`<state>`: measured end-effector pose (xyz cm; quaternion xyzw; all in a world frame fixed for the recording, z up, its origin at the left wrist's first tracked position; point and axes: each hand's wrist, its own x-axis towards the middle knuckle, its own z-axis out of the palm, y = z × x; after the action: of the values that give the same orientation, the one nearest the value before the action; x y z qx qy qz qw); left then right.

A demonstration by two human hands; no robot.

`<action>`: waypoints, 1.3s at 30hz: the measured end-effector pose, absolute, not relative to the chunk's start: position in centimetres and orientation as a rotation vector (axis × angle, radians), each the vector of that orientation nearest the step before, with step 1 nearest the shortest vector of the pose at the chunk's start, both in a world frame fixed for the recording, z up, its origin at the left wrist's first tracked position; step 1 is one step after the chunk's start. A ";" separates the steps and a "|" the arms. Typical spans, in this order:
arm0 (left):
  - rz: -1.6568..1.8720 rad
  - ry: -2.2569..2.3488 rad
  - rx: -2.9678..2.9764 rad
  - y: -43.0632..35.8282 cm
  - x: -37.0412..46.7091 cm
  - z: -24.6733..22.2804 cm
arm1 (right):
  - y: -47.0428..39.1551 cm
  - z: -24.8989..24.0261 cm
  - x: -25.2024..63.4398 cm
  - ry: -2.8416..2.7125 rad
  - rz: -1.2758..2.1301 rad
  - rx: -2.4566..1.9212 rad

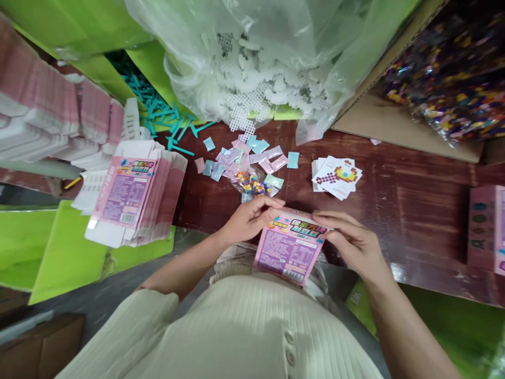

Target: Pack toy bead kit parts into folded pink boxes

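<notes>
Pink box (290, 251) sits between both hands at table edge: left hand (248, 218) fingers clamped on its top-left corner, right hand (355, 242) fingers closed along top-right edge; thin card, likely light & easily crushed, so grip at edges/corners, not the panels. Just beyond fingertips: small clear bag (254, 184) w/ coloured beads, amid loose pastel packets (272, 160); pattern cards (337, 176) beyond right fingers, flat boxes (134, 200) left. Farthest: big plastic bag (268, 63) holding white grid pieces.

Bare table (418, 210) lies open right of the cards (336, 176); sachets (252, 160), flat boxes (136, 197) and the bag (268, 63) block the left and far side.
</notes>
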<state>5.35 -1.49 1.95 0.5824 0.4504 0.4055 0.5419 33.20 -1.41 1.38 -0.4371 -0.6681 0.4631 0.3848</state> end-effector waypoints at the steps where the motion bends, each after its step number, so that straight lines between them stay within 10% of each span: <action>1: 0.937 1.093 1.385 -1.4 5.4 2.3 | -1.1 1.8 33.1 -1.692 1.224 -1.151; 13: 0.951 1.067 1.670 -1.8 4.6 2.2 | 0.3 3.5 33.8 -1.805 1.517 -1.202; 21: 1.240 1.415 1.560 -2.5 2.5 1.5 | 13.2 1.5 36.9 -2.115 0.656 -1.726; 39: 1.297 1.713 1.500 -5.1 -2.0 1.1 | 20.0 2.8 27.1 -2.489 0.981 -1.744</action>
<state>-2.04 -5.05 1.14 0.5531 0.6317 0.4783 0.2575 27.07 20.01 2.84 -0.5459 -0.7791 0.3071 -0.0262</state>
